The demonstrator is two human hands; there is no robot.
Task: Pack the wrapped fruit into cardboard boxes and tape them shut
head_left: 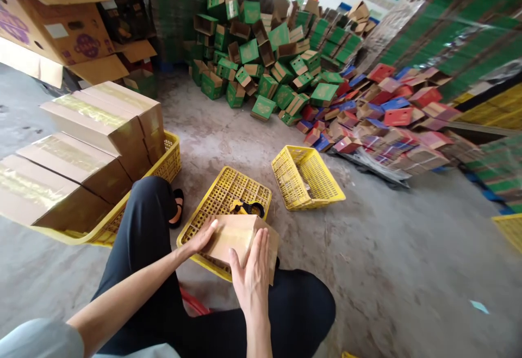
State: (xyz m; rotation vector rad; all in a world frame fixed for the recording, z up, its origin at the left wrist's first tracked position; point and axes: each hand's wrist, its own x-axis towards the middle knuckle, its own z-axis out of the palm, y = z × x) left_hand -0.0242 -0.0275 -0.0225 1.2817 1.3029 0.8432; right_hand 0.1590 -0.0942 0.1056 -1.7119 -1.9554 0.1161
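A small brown cardboard box (pixel 236 238) rests on an upturned yellow plastic crate (pixel 228 189) between my knees. My left hand (pixel 203 236) lies on the box's left side, fingers stretched out against it. On the box's right side my right hand (pixel 253 276) presses flat, fingers together and extended. Just behind the box, a yellow and black tape dispenser (pixel 247 207) sits on the crate.
A yellow basket (pixel 167 165) at my left holds several taped brown boxes (pixel 89 146). Another yellow basket (pixel 305 176) sits tilted on the concrete floor ahead. Behind it lie heaps of green boxes (pixel 265 53) and red and blue boxes (pixel 383 113). Large brown cartons (pixel 61 20) stand at upper left.
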